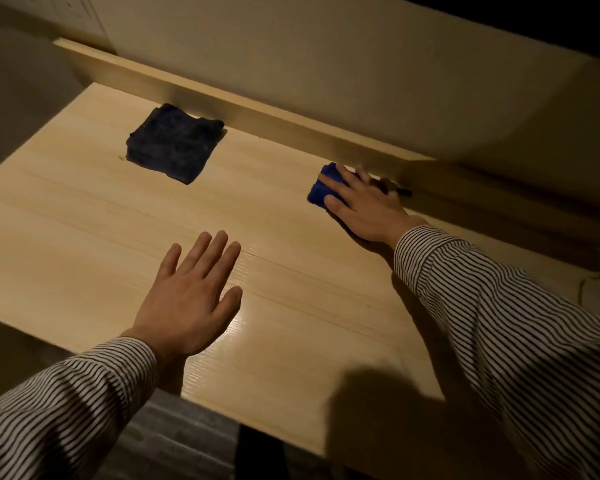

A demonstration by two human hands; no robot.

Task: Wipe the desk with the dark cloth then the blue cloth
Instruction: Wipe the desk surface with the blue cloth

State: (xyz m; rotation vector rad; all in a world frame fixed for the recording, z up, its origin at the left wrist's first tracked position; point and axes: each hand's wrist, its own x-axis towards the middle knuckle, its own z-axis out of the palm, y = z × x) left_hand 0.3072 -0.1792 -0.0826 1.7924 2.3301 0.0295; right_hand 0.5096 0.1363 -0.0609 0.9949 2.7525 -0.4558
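A dark folded cloth lies flat at the back left of the pale wooden desk, with no hand on it. At the back right, a bright blue cloth sits bunched under my right hand, whose fingers press down over it; only the cloth's left part shows. My left hand rests flat on the desk near the front middle, fingers spread, holding nothing. Both arms wear striped sleeves.
A raised wooden ledge runs along the back of the desk under the wall. A thin dark object lies just beyond my right hand. The front edge drops to a dark floor. A shadow covers the front right.
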